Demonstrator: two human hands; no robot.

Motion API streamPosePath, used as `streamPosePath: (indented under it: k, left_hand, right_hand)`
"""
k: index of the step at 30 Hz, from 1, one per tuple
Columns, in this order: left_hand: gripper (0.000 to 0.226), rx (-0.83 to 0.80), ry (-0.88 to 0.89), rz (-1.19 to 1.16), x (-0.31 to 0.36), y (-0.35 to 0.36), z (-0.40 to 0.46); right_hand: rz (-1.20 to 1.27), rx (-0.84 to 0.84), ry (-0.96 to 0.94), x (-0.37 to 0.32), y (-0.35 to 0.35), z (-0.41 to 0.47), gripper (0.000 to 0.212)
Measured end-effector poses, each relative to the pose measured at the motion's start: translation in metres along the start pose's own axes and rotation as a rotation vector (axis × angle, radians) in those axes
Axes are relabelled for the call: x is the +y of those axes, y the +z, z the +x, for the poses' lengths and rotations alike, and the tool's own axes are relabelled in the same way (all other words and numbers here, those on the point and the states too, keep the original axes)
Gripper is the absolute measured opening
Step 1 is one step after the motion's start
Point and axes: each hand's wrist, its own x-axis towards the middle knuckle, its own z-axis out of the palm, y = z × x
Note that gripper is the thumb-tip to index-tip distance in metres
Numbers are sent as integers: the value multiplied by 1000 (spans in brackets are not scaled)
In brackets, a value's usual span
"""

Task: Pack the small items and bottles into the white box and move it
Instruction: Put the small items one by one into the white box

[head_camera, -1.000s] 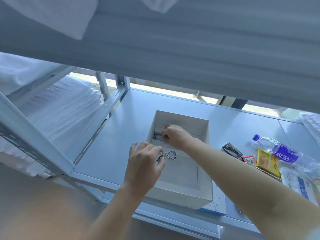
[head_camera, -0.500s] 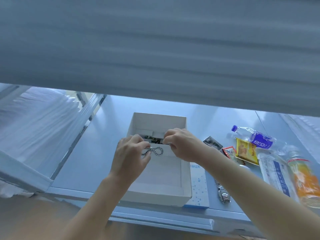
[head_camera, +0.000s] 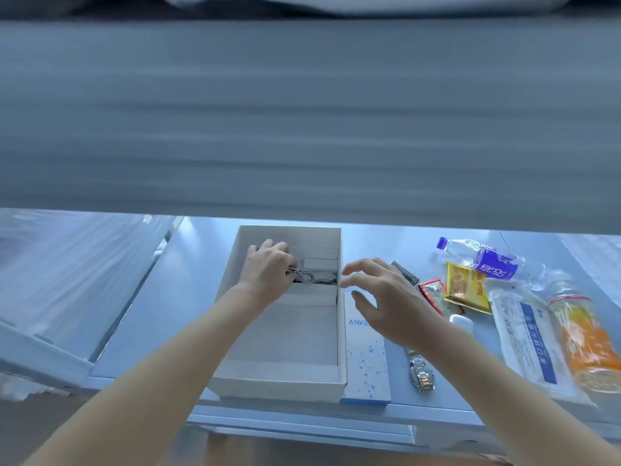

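Observation:
The open white box sits on the grey shelf, near its front edge. My left hand is inside the box and grips a silver chain, whose loop sticks out to the right. My right hand hovers open just right of the box, fingers spread, holding nothing. To the right lie a clear water bottle with a purple label, an orange drink bottle, a yellow packet, a red packet, a white pouch with blue print and a metal watch.
A white and blue Anker box lies against the white box's right side. A dark foil sachet shows behind my right hand. The shelf board above hangs low over the work area. White folded cloth fills the left bay.
My right hand has left the box, moved right and opened. My left hand has moved deeper into the box with the chain. The camera has tilted and shifted right.

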Motion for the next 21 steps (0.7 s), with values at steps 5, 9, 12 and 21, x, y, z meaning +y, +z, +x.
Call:
streamPosePath:
  k: [5, 9, 12, 21]
  left_hand:
    - [18, -87, -57, 7, -3, 15, 11]
    - [26, -136, -97, -132, -4, 22, 9]
    - [15, -93, -115, -210, -6, 23, 8]
    - [8, -119, -217, -238, -2, 26, 13]
  right_hand:
    - [32, -19, 17, 8, 6, -13, 23]
    - [40, -23, 26, 13, 6, -18, 22]
    - [44, -28, 28, 14, 6, -19, 22]
    - [78, -37, 14, 13, 11, -17, 21]
